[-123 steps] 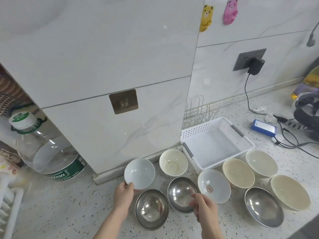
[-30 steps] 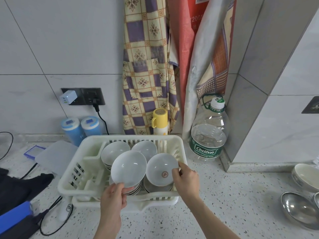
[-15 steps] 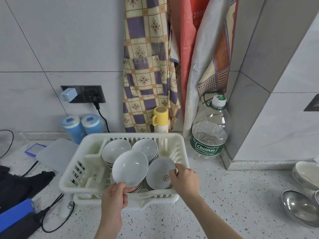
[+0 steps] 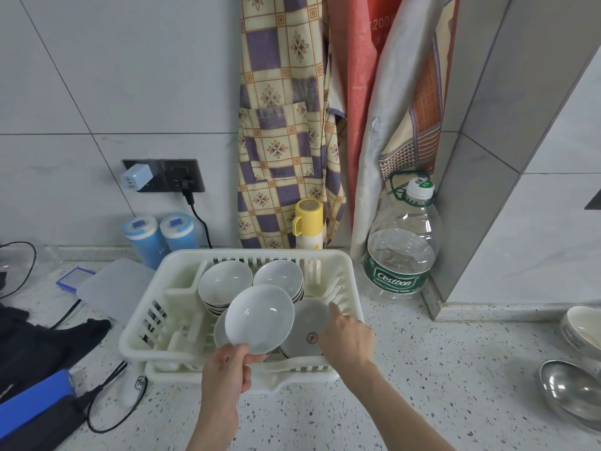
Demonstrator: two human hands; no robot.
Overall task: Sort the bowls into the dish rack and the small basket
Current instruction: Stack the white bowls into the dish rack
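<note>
A cream plastic dish rack (image 4: 349, 281) stands on the speckled counter with stacks of white bowls (image 4: 224, 283) in it. My left hand (image 4: 226, 374) pinches the near rim of a plain white bowl (image 4: 260, 319), held tilted above the rack's front. My right hand (image 4: 346, 338) holds the right rim of a white bowl with a small brown emblem (image 4: 309, 330), which lies low on the front right stack. At the right edge a cream bowl (image 4: 582, 327) and a steel bowl (image 4: 572, 392) sit on the counter.
A large Cestbon water bottle (image 4: 401, 245) stands right of the rack against the tiled pillar. A yellow flask (image 4: 309, 222) and two blue canisters (image 4: 161, 236) are behind the rack. Dark cloth, cables and a blue box (image 4: 32, 405) lie at the left.
My right hand has lowered the emblem bowl from a raised tilt down onto the front right stack. My left hand's bowl has barely moved. Earlier I picked both bowls from the counter.
</note>
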